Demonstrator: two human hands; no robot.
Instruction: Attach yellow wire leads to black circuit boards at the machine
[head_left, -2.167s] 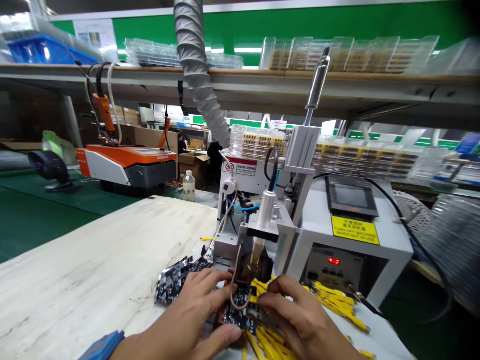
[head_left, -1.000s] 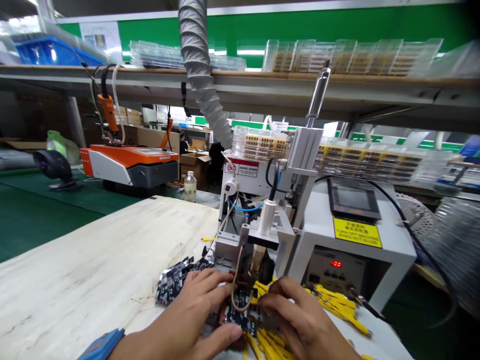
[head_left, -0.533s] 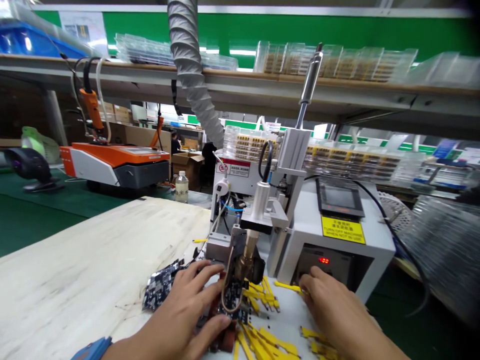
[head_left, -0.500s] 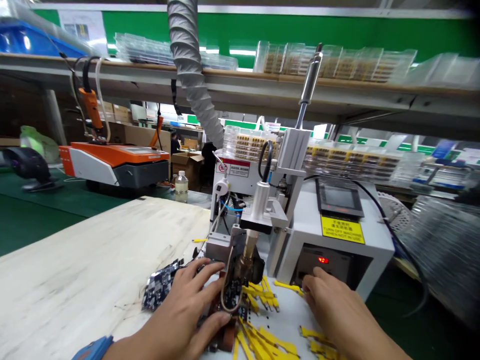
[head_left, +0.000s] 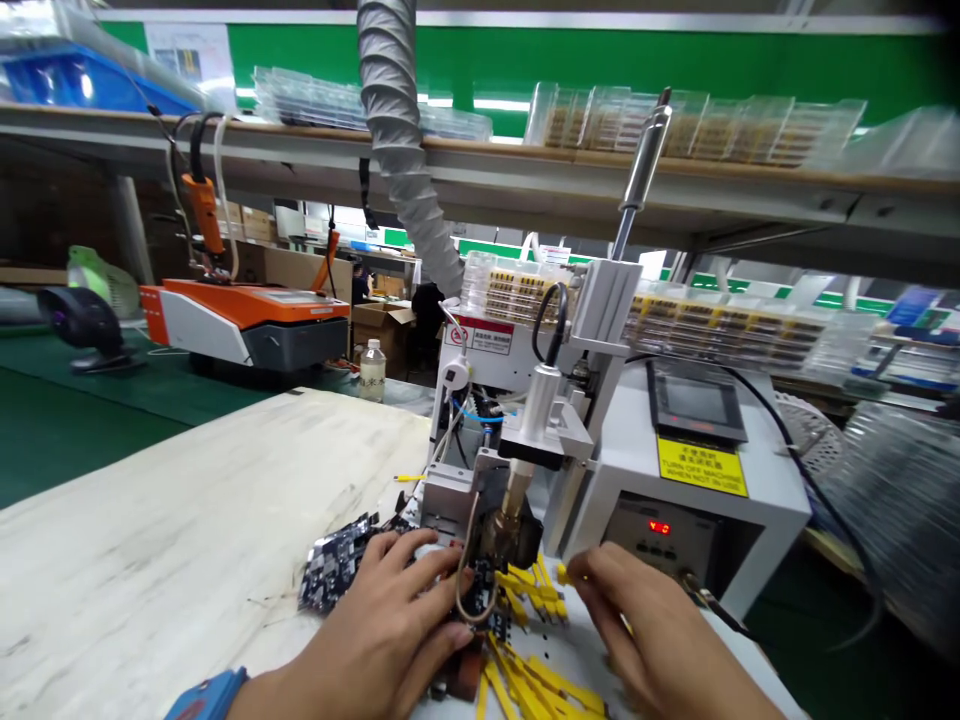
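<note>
My left hand (head_left: 405, 610) lies with its fingers apart on dark circuit boards (head_left: 336, 565) under the machine's heating head (head_left: 506, 530). Its thumb rests near a brown block (head_left: 466, 672) at the lower edge. To the right, my right hand (head_left: 637, 615) pinches the end of a yellow strip (head_left: 562, 573) between thumb and fingers. Between the hands, more yellow strips (head_left: 536, 680) lie loosely on the machine's pale base. A cable loop (head_left: 476, 612) hangs in front of the boards and hides part of them.
A grey control box (head_left: 772, 480) with a red display stands at the right. A pale board (head_left: 187, 520) covers the bench at left. Behind are an orange and grey machine (head_left: 255, 320), a bottle (head_left: 372, 372), a fan (head_left: 82, 325) and a shelf (head_left: 525, 175) of clear trays.
The view has shifted, moving the scene slightly right. My right hand has moved left towards the heating head with the yellow strip. My left hand stays on the boards.
</note>
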